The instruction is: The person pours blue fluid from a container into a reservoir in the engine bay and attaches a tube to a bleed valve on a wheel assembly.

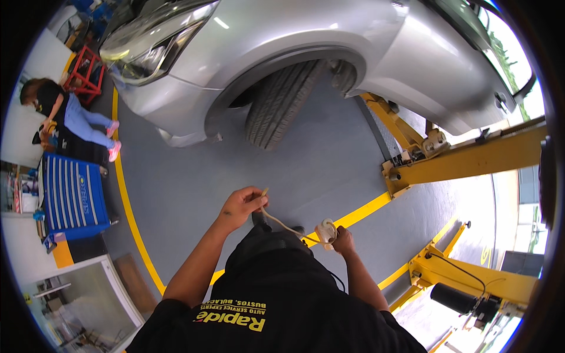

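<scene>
My left hand (pixel 242 207) is closed, thumb and fingers pinching one end of a thin tan hose (pixel 283 225). From there the hose droops in a curve to a small whitish translucent bottle (pixel 325 231). My right hand (pixel 343 241) is wrapped round the bottle's side, holding it in front of my body. Both hands are over the grey floor, apart from the car. Ahead of them is a silver car (pixel 288 26), its front tyre (pixel 279 109) turned at an angle in the wheel arch. What is inside the bottle cannot be made out.
A yellow lift post (pixel 471 165) with its arm reaching under the car stands at the right. Another yellow lift part (pixel 471 279) is nearer. At the left are a blue tool cabinet (pixel 73 194), a red metal stand (pixel 85 75) and a person (pixel 70 112) leaning over.
</scene>
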{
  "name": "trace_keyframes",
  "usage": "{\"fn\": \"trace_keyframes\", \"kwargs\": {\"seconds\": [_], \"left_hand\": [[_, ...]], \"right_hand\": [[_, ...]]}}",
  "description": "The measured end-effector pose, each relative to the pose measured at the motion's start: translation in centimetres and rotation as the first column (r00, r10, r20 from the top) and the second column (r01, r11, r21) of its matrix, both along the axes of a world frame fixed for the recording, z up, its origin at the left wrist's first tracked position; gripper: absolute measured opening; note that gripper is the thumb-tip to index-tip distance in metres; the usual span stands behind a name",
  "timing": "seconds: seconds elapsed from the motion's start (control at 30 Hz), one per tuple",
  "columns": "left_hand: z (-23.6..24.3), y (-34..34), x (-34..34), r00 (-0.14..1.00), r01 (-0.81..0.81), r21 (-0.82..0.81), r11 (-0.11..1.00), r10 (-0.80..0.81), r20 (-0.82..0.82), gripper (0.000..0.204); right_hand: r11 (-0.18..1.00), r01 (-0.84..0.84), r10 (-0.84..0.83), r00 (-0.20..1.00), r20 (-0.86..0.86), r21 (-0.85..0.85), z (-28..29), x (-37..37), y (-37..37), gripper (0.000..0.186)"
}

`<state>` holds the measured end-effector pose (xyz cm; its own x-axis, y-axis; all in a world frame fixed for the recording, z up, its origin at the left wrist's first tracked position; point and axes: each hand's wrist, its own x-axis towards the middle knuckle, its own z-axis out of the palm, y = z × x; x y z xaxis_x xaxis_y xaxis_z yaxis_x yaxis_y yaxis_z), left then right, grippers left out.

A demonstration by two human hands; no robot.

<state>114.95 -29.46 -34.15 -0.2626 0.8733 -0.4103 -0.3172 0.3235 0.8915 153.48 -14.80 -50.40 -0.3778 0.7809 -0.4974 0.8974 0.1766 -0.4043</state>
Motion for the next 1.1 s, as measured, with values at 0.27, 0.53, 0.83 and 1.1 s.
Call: {"fn": "trace_keyframes", "kwargs": {"seconds": [0.27, 0.53, 0.83, 1.1], "left_hand": [[-1.7, -2.1, -6.1, 0.991, -0.120, -0.054, 0.991, 0.123, 0.047, 0.016], [-4.2, -2.8, -13.4, 0.976, -0.213, -0.222, 0.951, 0.195, -0.098, 0.016], [-21.3, 0.0, -17.6, 0.971, -0.229, -0.185, 0.956, 0.209, -0.120, 0.016], [-43.1, 7.6, -24.1, 0.982, -0.080, -0.019, 0.997, 0.075, -0.172, 0.017]], "right_hand": [[0.974, -0.209, 0.215, 0.975, 0.057, -0.090, 0.4, -9.9, 5.8, 0.028], [0.923, -0.367, 0.363, 0.930, -0.054, -0.114, -5.3, -22.9, 7.2, 0.030], [0.856, -0.451, 0.442, 0.892, -0.097, -0.252, -24.6, -39.1, 8.1, 0.044], [0.932, -0.264, 0.229, 0.960, -0.159, -0.250, -47.4, -53.0, 8.1, 0.045]]}}
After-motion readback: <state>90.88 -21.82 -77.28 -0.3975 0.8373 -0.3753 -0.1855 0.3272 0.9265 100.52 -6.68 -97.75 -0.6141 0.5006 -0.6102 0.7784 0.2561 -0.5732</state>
